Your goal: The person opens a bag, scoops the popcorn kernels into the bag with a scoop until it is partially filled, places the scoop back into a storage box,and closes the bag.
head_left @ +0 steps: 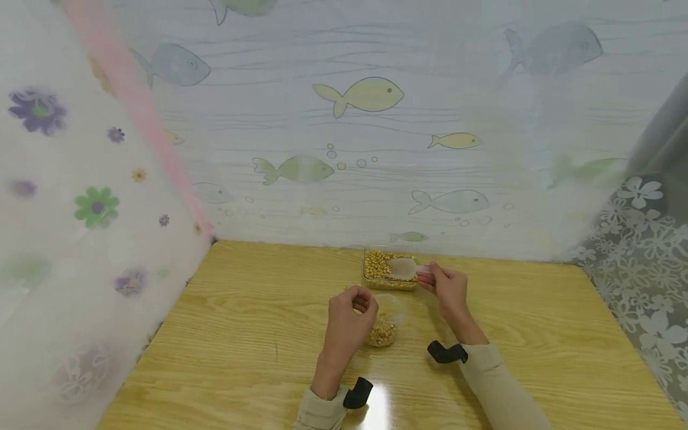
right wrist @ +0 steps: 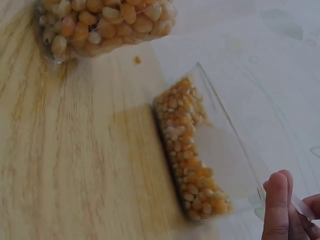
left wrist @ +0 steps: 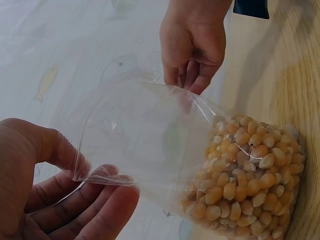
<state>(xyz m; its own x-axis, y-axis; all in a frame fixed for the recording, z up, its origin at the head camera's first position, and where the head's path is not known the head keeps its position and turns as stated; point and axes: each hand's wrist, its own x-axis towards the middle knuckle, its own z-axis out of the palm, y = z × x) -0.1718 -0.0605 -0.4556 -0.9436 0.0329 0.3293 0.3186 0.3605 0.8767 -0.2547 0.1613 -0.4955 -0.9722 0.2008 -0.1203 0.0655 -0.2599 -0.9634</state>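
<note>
My left hand (head_left: 350, 319) pinches the rim of a clear plastic bag (left wrist: 145, 130) between thumb and fingers, keeping its mouth spread. Corn kernels (left wrist: 250, 175) fill the bottom of this bag, which stands on the table. In my right hand (head_left: 448, 289) is the handle of a whitish translucent scoop (head_left: 402, 269). The scoop's blade lies in a clear rectangular container (right wrist: 235, 135) of corn kernels (right wrist: 182, 150), behind the bag in the head view. In the right wrist view, only the fingers (right wrist: 277, 205) of the right hand show, at the lower right.
A wood-grain table (head_left: 242, 334) carries everything. One loose kernel (right wrist: 137, 60) lies between bag and container. Fish-printed sheeting (head_left: 344, 137) rises directly behind the container, and a flower-printed sheet (head_left: 80, 239) hangs along the left. Black wrist mounts (head_left: 358, 393) sit on both sleeves.
</note>
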